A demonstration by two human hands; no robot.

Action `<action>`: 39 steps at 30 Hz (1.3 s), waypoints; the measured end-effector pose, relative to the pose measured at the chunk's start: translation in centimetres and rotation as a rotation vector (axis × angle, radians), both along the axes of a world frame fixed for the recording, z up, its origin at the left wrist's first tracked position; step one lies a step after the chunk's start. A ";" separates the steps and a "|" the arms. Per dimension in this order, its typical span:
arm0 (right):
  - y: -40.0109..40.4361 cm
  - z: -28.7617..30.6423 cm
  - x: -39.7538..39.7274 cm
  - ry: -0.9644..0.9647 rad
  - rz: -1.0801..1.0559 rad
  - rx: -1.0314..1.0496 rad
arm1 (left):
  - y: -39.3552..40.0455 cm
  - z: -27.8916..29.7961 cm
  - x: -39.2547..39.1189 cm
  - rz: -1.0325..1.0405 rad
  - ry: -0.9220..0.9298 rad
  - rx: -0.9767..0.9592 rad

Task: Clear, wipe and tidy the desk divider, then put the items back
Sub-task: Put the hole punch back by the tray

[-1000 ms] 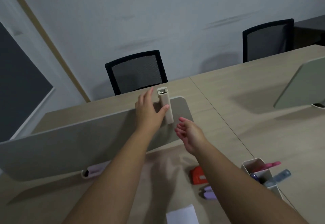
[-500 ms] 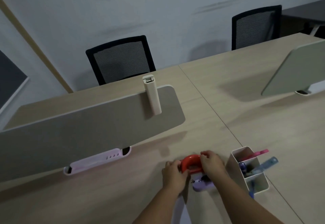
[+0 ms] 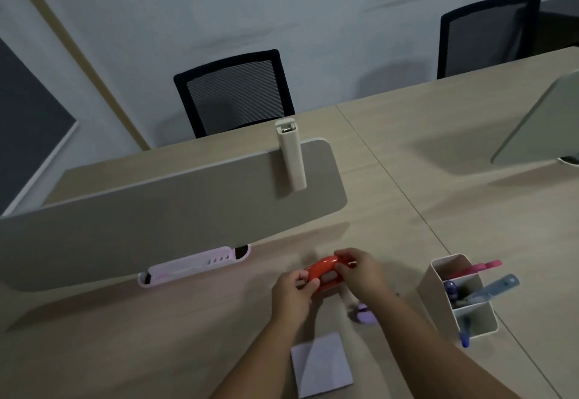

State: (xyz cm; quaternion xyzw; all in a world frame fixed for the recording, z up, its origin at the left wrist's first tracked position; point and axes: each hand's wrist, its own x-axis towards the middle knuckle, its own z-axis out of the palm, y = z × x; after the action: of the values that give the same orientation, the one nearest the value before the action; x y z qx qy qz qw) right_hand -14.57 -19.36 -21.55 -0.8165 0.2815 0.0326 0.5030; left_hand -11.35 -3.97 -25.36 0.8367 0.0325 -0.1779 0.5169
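A grey desk divider [image 3: 163,220] stands across the table, with a beige clip-on holder [image 3: 291,154] hung over its top edge near the right end. At its foot lies a pink case [image 3: 191,265] in a white bracket. In front of the divider both hands hold a red looped object [image 3: 324,270] just above the table: my left hand [image 3: 293,296] grips its left end, and my right hand [image 3: 360,273] pinches its right end. A small purple object [image 3: 365,315] lies partly hidden under my right forearm.
A white pen holder [image 3: 470,326] with pink and blue items stands at the right. A white paper square [image 3: 321,364] lies near the front edge. Two black mesh chairs [image 3: 235,94] stand behind the table. A second divider [image 3: 545,125] is at far right.
Both hands left the beige holder on the divider and dropped to the table. They took hold of the red object and have lifted it slightly.
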 end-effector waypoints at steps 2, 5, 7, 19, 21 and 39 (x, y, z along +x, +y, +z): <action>1.5 0.4 1.0 -0.010 0.052 -0.007 | 1.8 0.7 0.7 0.043 -0.010 0.044; 5.1 0.3 2.4 0.024 0.155 -0.012 | 5.8 0.6 1.9 0.128 0.000 0.069; 7.5 -0.2 3.3 0.033 0.207 -0.005 | 8.3 0.2 2.5 0.136 0.016 0.138; 16.5 -1.8 9.5 -0.060 0.311 0.017 | 16.5 -2.0 6.8 0.427 -0.059 0.057; 16.8 -1.9 9.9 -0.072 0.282 0.030 | 16.5 -2.4 7.5 0.479 -0.094 0.038; -0.2 -3.7 -10.2 0.069 -0.262 -0.251 | -2.0 -2.6 -5.9 -0.519 -0.237 0.318</action>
State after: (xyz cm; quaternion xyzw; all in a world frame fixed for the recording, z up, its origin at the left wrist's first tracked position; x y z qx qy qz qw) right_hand -24.79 -19.54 -25.29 -0.8275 0.4045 -0.0404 0.3872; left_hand -17.29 -5.98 -28.01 0.9021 -0.2148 -0.1979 0.3176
